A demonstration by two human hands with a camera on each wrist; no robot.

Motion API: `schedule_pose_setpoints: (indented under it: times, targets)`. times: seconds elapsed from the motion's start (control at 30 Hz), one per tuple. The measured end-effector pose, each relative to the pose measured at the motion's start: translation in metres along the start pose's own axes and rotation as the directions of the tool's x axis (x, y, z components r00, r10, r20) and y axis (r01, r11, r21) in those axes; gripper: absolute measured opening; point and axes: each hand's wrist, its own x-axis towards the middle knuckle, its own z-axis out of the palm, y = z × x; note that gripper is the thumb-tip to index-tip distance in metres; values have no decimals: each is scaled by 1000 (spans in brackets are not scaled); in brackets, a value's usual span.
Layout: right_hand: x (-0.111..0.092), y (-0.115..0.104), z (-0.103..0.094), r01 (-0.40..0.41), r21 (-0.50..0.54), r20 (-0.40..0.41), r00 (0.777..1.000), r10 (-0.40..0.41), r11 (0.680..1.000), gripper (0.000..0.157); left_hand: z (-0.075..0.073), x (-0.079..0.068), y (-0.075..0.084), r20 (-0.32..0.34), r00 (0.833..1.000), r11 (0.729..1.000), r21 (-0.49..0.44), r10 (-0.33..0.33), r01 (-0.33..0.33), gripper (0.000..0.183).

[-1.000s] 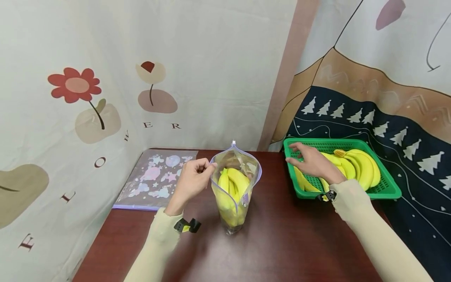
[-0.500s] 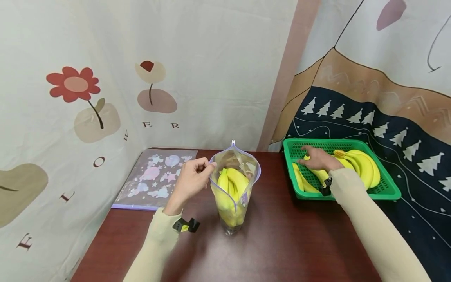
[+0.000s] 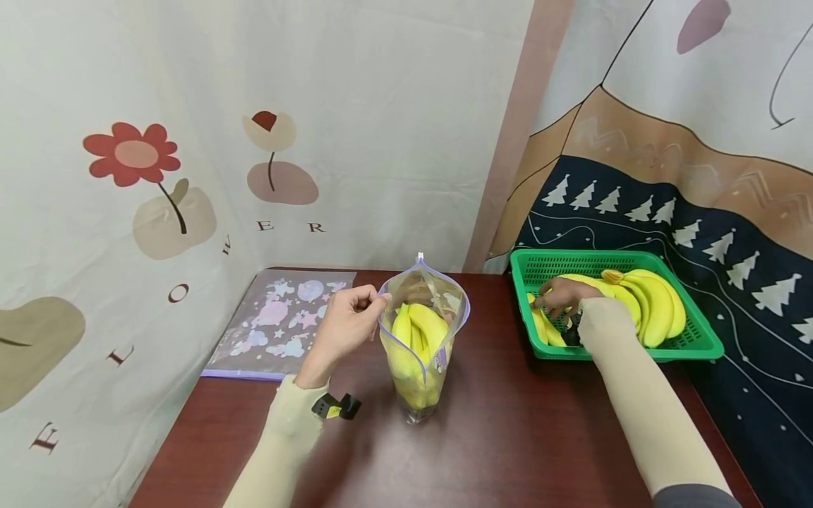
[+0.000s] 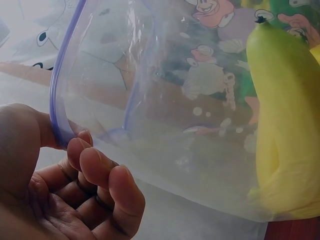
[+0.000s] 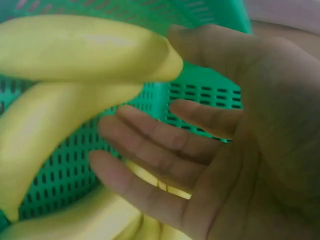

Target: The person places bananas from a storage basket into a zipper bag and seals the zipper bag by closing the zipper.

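My left hand (image 3: 346, 321) pinches the purple-edged rim of a clear zip bag (image 3: 414, 281) that stands upright on the table. Several yellow bananas (image 3: 427, 324) are inside the bag; in the left wrist view, one banana (image 4: 280, 115) has a greenish tip. At the right, my right hand (image 3: 564, 293) reaches down into a green basket (image 3: 692, 351) of bananas. In the right wrist view, the fingers (image 5: 145, 155) are spread and loosely bent, with the thumb close to the end of a banana (image 5: 80, 47). Whether the thumb touches it I cannot tell.
A flat patterned zip bag (image 3: 276, 317) with a purple edge lies at the table's back left. A bunch of bananas (image 3: 657, 303) fills the basket's right part. Printed curtains (image 3: 381, 141) hang right behind the dark red table (image 3: 508, 437).
My right hand has gone from above the basket's left side down in among the bananas, fingers pointing lower. The left hand and the standing bag have stayed put.
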Motion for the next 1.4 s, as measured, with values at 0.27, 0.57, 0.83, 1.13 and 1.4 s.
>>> schedule_pose_setpoints:
  times: [0.27,0.57,0.83,1.13,1.4]
  targets:
    - [4,-5,7,-5,39,9,1000,5,999,72,1,1,-1,-7,1000,1000,-2,5,-5,37]
    - [8,-2,7,24,92,2,1000,-24,995,68,2,-3,13,1,999,999,-16,-37,37,36]
    - [3,10,1,59,157,-79,996,-47,986,69,3,2,-3,-5,1000,1000,-18,-21,21,36]
    - [-9,8,1,161,236,-209,972,-112,958,68,1,-1,-4,10,1000,1000,-14,-11,11,38]
    - [-21,6,-2,242,236,-381,914,-140,941,65,2,-1,-5,20,1000,1000,-24,-5,6,39]
